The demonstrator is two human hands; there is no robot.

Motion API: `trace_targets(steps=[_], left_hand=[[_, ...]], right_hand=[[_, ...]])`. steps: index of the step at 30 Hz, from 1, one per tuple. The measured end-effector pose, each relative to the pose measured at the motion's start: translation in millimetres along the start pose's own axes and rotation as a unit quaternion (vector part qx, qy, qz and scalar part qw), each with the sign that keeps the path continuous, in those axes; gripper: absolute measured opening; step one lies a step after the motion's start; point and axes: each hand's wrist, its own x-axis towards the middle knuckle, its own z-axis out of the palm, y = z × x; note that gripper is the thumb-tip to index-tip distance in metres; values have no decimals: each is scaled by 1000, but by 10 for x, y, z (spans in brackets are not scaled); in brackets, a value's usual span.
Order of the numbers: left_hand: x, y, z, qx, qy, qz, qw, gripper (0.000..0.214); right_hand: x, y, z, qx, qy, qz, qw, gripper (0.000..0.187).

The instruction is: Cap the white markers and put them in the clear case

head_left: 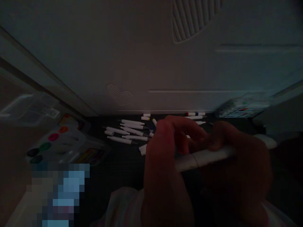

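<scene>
A white marker is held between my two hands, tilted slightly up to the right. My left hand is closed around its left end, where a thin seam runs across the barrel. Around the middle of the barrel, the fingers of my right hand are wrapped, and the rounded right end shows past them. Beyond my hands, several uncapped white markers lie loosely on the dark surface. Loose caps are scattered among them. It is dim, and my fingertips are partly hidden.
On the left stands a clear plastic case with several colour-ended markers. A clear lid is above it. A clear bag or box sits at the right back. A pale panel with raised hearts rises behind. A pixelated bright patch covers the lower left.
</scene>
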Motion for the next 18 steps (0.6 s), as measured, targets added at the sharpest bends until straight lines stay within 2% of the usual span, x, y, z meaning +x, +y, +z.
trace_targets(steps=[3, 7, 13, 16, 17, 18], left_hand=[[5, 0, 40, 0, 25, -10, 1000, 49], [-24, -99, 26, 20, -13, 45, 999, 43], [75, -172, 40, -51, -23, 78, 995, 42], [160, -97, -25, -114, -58, 106, 986, 43], [184, -78, -73, -131, -61, 114, 983, 45], [207, -72, -130, -137, -38, 125, 982, 42]], right_hand=[[5, -27, 30, 25, 11, 17, 999, 45], [31, -47, 34, 30, 1, 38, 999, 48], [81, -11, -13, 29, -18, -12, 999, 42], [133, 64, -30, 95, -41, -8, 995, 39], [159, 91, -45, 135, -37, -6, 990, 38], [188, 114, -71, 176, -28, -5, 984, 35]])
